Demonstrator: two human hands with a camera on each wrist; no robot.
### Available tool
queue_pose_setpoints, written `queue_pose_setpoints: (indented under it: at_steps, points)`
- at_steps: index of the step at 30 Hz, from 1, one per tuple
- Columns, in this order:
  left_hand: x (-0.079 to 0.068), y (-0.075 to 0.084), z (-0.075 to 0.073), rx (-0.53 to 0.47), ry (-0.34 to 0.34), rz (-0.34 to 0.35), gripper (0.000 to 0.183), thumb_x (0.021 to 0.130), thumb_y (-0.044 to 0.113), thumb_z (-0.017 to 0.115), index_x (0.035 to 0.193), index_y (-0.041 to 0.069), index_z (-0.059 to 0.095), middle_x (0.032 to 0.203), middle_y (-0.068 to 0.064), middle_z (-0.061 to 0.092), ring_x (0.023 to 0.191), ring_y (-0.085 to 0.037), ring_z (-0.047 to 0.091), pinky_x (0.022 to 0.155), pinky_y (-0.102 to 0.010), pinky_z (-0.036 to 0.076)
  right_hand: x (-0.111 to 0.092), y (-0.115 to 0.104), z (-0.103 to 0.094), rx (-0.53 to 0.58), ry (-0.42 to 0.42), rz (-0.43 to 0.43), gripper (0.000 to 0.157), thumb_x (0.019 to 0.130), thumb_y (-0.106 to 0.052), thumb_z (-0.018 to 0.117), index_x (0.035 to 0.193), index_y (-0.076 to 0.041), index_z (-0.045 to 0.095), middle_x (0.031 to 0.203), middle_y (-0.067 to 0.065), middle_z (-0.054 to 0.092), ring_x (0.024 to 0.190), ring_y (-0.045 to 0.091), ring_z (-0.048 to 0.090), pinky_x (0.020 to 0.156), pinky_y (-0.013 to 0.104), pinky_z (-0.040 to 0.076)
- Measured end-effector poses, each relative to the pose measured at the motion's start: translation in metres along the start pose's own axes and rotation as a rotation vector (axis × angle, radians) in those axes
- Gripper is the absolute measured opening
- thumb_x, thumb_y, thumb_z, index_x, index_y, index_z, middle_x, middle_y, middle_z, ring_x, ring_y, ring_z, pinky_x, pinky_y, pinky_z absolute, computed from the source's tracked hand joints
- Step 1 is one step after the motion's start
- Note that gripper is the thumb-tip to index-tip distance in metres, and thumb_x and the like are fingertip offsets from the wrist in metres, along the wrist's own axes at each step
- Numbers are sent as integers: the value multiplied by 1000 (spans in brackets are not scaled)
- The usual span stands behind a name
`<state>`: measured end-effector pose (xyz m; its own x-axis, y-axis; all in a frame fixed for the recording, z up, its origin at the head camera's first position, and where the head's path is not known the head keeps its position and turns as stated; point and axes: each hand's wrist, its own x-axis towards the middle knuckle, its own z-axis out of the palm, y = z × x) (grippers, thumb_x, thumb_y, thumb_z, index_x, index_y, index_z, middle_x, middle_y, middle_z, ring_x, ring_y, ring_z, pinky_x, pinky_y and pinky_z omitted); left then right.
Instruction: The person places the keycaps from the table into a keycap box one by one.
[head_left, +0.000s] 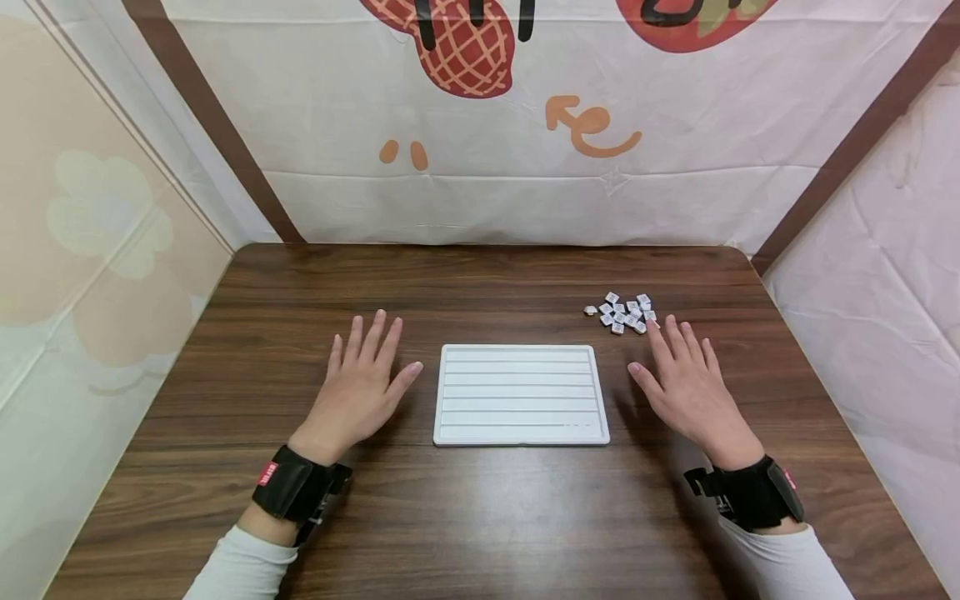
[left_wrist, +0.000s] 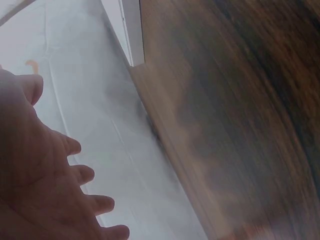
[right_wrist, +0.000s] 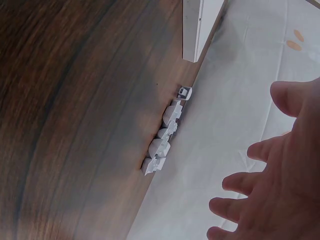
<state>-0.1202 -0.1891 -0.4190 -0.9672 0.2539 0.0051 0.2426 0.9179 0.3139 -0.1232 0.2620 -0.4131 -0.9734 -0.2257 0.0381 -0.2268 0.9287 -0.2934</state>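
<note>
A white board with horizontal ridges (head_left: 521, 392) lies flat on the table between the two hands. To its left, my left hand (head_left: 356, 387) is spread palm down with straight fingers, apart from the board and holding nothing. On the other side, my right hand (head_left: 690, 392) is likewise spread and holds nothing. Just beyond the right fingertips sits a loose cluster of small white keycap-like pieces (head_left: 632, 315), several with faint markings on top. The right wrist view shows these white pieces (right_wrist: 162, 137) on the wood, away from the right hand (right_wrist: 280, 175).
A dark wood-grain table (head_left: 517, 517) carries everything. Behind it hangs a white printed cloth (head_left: 487, 200), with more cloth along the left and right sides. Black straps with small cameras (head_left: 300, 487) circle both wrists.
</note>
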Motion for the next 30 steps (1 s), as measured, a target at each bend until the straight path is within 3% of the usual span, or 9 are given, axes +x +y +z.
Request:
queue_pose_setpoints:
  at_steps: [7,12,15,18,20,23,30]
  points:
    - [1,5,0,25,-8,39,76,105,58,29,162,8,15,168,-18,8,154,-42,3,119,-64,7,-1,-2,-5,3,-19,9,73,107,-48,37,161,-4,15,164,30,12,151,49,8,116,68,4]
    - [2,13,3,29,-39,99,70,105,48,44,154,-1,33,161,-23,28,148,-43,26,115,-61,26,-3,-3,-8,7,-12,3,73,107,-48,37,161,-4,16,164,29,13,151,49,9,115,68,4]
    - [0,19,7,32,-42,119,58,104,42,51,139,-4,52,145,-24,48,134,-40,46,105,-55,42,-4,-3,-7,5,-6,-1,73,107,-48,38,161,-4,16,164,29,15,151,49,10,115,69,5]
    - [-1,23,11,65,-45,123,41,103,37,54,114,-1,62,118,-17,59,110,-32,56,88,-47,50,-5,-3,-7,2,-4,-3,72,107,-47,38,161,-4,17,163,29,16,150,49,11,115,69,6]
    - [-2,26,13,81,-67,122,32,103,35,54,99,4,62,101,-10,58,94,-26,54,77,-42,49,-5,-3,-6,1,-3,-4,72,107,-47,38,161,-4,17,163,30,16,150,50,11,115,69,6]
    - [-2,29,15,93,-118,121,28,103,33,53,89,9,59,85,-4,52,80,-21,50,69,-38,45,-6,-4,-7,2,-4,-2,72,107,-47,38,161,-4,16,163,30,16,150,50,11,114,69,6]
    - [-6,33,25,63,-226,68,30,102,31,51,78,13,55,69,-1,48,63,-17,47,59,-33,41,-5,-7,-8,12,-18,-5,73,107,-47,38,161,-4,15,163,30,14,150,50,11,115,69,6]
